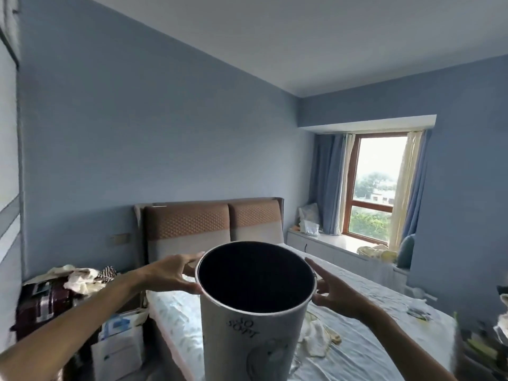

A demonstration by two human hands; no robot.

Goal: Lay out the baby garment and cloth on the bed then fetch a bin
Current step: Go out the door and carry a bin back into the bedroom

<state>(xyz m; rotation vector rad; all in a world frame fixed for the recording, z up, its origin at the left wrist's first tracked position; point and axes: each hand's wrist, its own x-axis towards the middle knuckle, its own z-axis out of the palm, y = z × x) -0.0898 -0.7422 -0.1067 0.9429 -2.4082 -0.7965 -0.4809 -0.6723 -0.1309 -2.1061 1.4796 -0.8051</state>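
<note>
While both hands press on opposite sides of its rim, the bin point(255, 312) is held upright above the bed point(365, 339). Left hand point(176, 273) has its fingers spread against the rim's left side; right hand point(332, 292) lies with straight fingers on the right. Behind the bin, a white cloth point(316, 338) lies crumpled on the sheet. Further off stands the headboard point(192, 229).

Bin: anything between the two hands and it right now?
Nothing visible. The left hand and the right hand sit against opposite sides of the bin just below its rim, straight fingers touching the wall. Behind the bin, a pale cloth lies on the bed, not between hands and bin.
</note>
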